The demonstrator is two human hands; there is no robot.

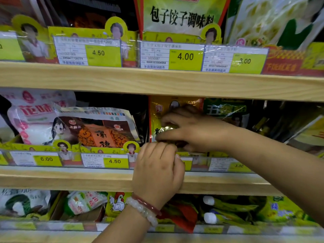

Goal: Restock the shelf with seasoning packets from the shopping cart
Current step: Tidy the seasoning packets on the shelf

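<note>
Head view, reading left to right along the middle shelf [70,179]: a white and pink packet [33,120] leans at the far left, and beside it an orange packet [105,132] is tipped against it behind the 4.50 tag [114,161]. A dark gap follows.

My left hand [157,171] comes up from below, a bead bracelet [143,210] on its wrist, its fingers curled at the shelf's front edge; it seems to pinch the lower edge of the yellow seasoning packet [157,111], though I can't be sure. My right hand [189,128] reaches in from the right with fingers curled over that packet's face, gripping it. The packet stands upright in its slot, just left of a green packet [226,109].

My worry is the packet's bottom edge snagging on the price rail, so it buckles or tips forward once I let go. Pushing hard could also knock the green packet over.

On the bottom shelf a cardboard tray [57,207] holds soft green and white bags [84,202]. The shopping cart is out of sight.
</note>
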